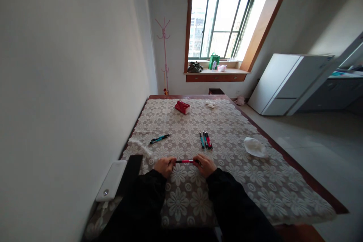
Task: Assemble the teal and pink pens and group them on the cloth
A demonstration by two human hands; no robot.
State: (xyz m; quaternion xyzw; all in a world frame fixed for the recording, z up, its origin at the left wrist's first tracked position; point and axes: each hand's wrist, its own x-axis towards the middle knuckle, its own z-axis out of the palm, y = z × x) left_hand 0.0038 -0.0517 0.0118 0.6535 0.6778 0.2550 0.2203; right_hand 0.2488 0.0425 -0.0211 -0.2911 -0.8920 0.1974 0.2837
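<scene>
A red pen [185,161] is held level between both hands, just above the lace-covered table [255,181]. My left hand [164,166] grips its left end and my right hand [204,165] grips its right end. Both arms wear black sleeves. Beyond my right hand lie three pens [205,140] side by side, blue and red. Farther left, two blue and black pens [159,138] lie together at an angle.
A crumpled white tissue [254,146] lies at the right. A red box [182,107] sits near the table's far end. A white power bank [111,180] rests at the left edge by the wall. A white fridge [286,83] stands at the right.
</scene>
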